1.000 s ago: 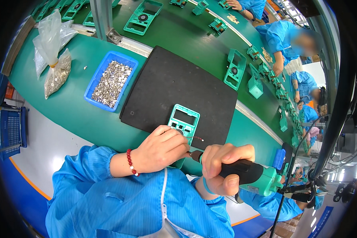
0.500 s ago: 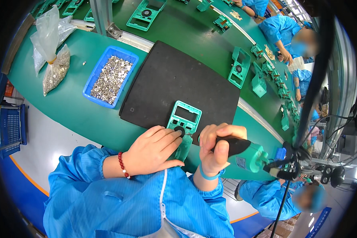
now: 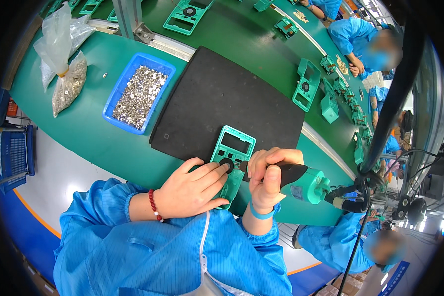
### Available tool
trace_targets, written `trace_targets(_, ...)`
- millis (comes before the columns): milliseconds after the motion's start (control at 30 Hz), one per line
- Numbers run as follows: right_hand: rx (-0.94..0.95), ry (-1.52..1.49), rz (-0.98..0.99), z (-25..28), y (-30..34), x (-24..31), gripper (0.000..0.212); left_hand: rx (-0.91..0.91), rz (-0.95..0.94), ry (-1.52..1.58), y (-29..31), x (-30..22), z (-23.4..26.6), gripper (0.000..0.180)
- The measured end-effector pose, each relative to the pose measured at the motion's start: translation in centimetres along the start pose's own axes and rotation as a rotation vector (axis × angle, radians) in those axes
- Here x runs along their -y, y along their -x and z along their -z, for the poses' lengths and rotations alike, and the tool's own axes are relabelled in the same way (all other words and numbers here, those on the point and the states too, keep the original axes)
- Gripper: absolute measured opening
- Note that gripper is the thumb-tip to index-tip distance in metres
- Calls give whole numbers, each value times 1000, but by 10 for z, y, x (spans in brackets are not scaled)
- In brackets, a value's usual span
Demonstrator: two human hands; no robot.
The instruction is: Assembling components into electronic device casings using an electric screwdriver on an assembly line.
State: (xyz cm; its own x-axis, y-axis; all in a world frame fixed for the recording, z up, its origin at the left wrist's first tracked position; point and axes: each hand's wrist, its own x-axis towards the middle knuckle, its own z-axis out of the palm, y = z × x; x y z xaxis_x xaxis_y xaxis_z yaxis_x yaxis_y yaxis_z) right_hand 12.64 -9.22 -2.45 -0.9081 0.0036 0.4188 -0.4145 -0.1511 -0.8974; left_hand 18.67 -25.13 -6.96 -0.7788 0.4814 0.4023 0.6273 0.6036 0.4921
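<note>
With fingers outstretched, your left hand (image 3: 190,192) apparently braces the green housing (image 3: 233,183) by the table (image 3: 91,140)'s near edge; your right hand (image 3: 267,183) grips the power screwdriver (image 3: 305,182).

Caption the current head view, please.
Left hand on a green housing, right hand pointing a green-and-black power tool at it.
</note>
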Motion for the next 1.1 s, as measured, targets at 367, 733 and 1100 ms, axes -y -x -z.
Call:
trace_targets(367,50,93,-34,10,-1,-15,32,-15,13,-12,-5,2,1,50)
trace_targets(733,-33,132,-57,9,12,-2,21,109,-28,-69,-10,-8,15,53)
trace_targets(1100,31,-141,-30,28,3,24,62,-250,52,-128,-41,27,73,20)
